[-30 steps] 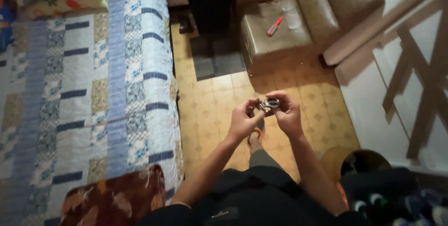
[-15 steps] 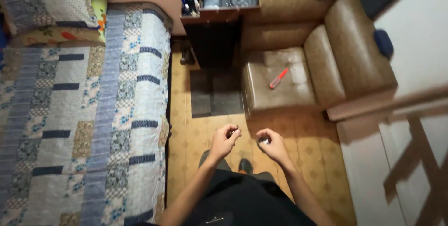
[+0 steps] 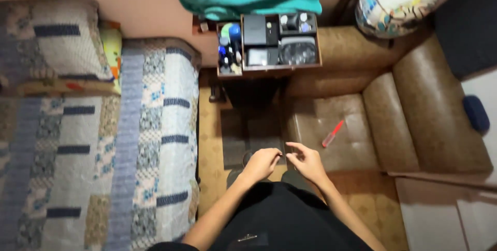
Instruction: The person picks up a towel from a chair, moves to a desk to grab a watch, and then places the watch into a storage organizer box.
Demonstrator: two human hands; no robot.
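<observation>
hands meet low in the view: the left hand (image 3: 262, 163) is curled, fingertips pinched at something too small to make out, while the right hand (image 3: 307, 161) has its fingers loosely bent; whether it grips anything cannot be told. at two o'clock from them, a red-handled slim tool (image 3: 332, 134) lies on the brown leather armchair seat (image 3: 321, 121). at nine o'clock lies a patchwork quilted bed (image 3: 103, 147).

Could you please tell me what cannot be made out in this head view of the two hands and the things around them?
- Whatever the left hand pinches: too small, hidden by its curled fingers.
- The right hand: whether its grip holds anything is unclear.
- Items on the small table: dark and too small to identify.
- The red tool on the brown sofa: its tip is too small to tell.
- The bed: cut off by the left edge.
</observation>
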